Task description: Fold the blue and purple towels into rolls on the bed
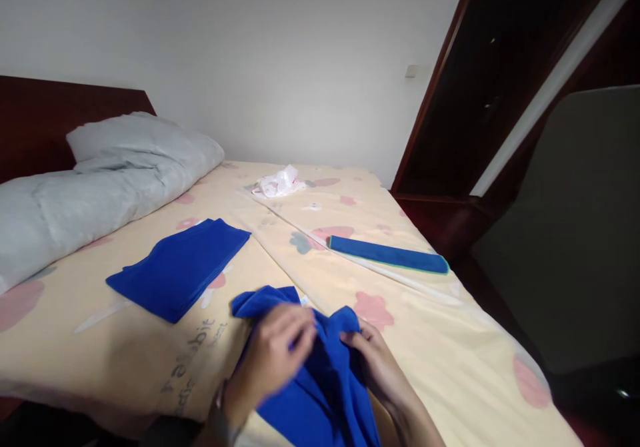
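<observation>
Pinching an edge of the blue cloth: right hand. Left hand curls over it, blurred; grip unclear. Cloth lies bunched over the bed, near the folded pile. Step seems arranging; next move calls for steady left fingers.

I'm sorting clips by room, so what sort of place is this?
Most likely a bedroom: a patterned bed sheet spreads across much of the view, a dark headboard stands at the left, and bulky grey bedding lies bunched in front of it.
</observation>
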Tool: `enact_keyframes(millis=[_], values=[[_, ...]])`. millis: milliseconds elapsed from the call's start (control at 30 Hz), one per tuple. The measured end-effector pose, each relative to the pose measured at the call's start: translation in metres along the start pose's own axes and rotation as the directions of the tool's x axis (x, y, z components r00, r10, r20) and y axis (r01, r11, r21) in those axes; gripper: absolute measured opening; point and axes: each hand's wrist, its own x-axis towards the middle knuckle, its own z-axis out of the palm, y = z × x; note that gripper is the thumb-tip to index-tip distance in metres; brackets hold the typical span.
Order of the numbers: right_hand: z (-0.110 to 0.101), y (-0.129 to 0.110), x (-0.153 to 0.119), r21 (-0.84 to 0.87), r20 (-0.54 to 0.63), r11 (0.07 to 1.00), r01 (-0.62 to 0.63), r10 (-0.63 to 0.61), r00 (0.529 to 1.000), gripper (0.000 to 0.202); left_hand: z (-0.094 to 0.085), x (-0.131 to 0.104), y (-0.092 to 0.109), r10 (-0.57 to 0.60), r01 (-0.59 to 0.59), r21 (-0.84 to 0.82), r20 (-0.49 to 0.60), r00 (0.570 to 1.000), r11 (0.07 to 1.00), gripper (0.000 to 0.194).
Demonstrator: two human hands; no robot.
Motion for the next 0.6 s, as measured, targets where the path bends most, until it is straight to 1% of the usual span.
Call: enact_keyframes(millis=[33,67,100,133,167,200,233,267,333,400,467,500,533,600], values=[[0.000,-0.005,-0.003,-0.014,0.027,1.000,0.004,-0.004,1.000,0.013,-0.018,0.008,-0.013,-0.111,0.110,-0.015,-0.080,0.991,0.994,0.031],[0.001,-0.010,-0.005,-0.044,0.055,0.999,0.004,-0.002,0.998,0.010,-0.030,0.013,-0.027,-0.205,0.202,-0.051,-0.074,0.976,0.978,0.036],[0.002,-0.013,-0.006,-0.083,0.069,0.997,0.006,0.000,0.998,0.009,-0.036,0.015,-0.039,-0.288,0.285,-0.112,-0.013,0.958,0.952,0.039],[0.003,-0.016,-0.007,-0.128,0.077,0.992,0.013,-0.003,0.997,0.010,-0.038,0.014,-0.048,-0.330,0.341,-0.156,0.091,0.939,0.927,0.041],[0.005,-0.017,-0.007,-0.174,0.084,0.984,0.027,-0.012,0.996,0.014,-0.037,0.011,-0.054,-0.334,0.369,-0.174,0.200,0.921,0.913,0.041],[0.007,-0.019,-0.007,-0.217,0.095,0.975,0.047,-0.027,0.995,0.018,-0.033,0.008,-0.055,-0.310,0.367,-0.170,0.289,0.906,0.915,0.040],[0.010,-0.021,-0.007,-0.254,0.117,0.965,0.071,-0.042,0.992,0.022,-0.029,0.006,-0.052,-0.263,0.332,-0.152,0.349,0.899,0.931,0.039],[0.012,-0.023,-0.009,-0.286,0.154,0.953,0.097,-0.055,0.987,0.025,-0.026,0.004,-0.046,-0.205,0.273,-0.130,0.384,0.900,0.953,0.040],[0.019,-0.030,-0.016,-0.340,0.241,0.927,0.159,-0.077,0.967,0.029,-0.023,0.003,-0.026,-0.095,0.159,-0.127,0.405,0.909,0.979,0.047],[0.027,-0.038,-0.028,-0.400,0.295,0.889,0.223,-0.105,0.950,0.028,-0.026,0.002,-0.005,-0.029,0.119,-0.187,0.424,0.905,0.975,0.057],[0.034,-0.049,-0.044,-0.461,0.314,0.843,0.278,-0.137,0.939,0.027,-0.033,-0.002,0.013,-0.003,0.153,-0.287,0.464,0.886,0.946,0.060],[0.037,-0.054,-0.053,-0.481,0.314,0.825,0.296,-0.153,0.937,0.027,-0.036,-0.007,0.021,0.001,0.187,-0.342,0.480,0.877,0.921,0.058],[0.039,-0.059,-0.063,-0.490,0.308,0.816,0.307,-0.167,0.937,0.027,-0.038,-0.012,0.028,-0.010,0.222,-0.388,0.479,0.878,0.894,0.055],[0.040,-0.063,-0.083,-0.492,0.269,0.814,0.308,-0.194,0.943,0.028,-0.043,-0.024,0.045,-0.076,0.263,-0.430,0.404,0.911,0.863,0.047]])
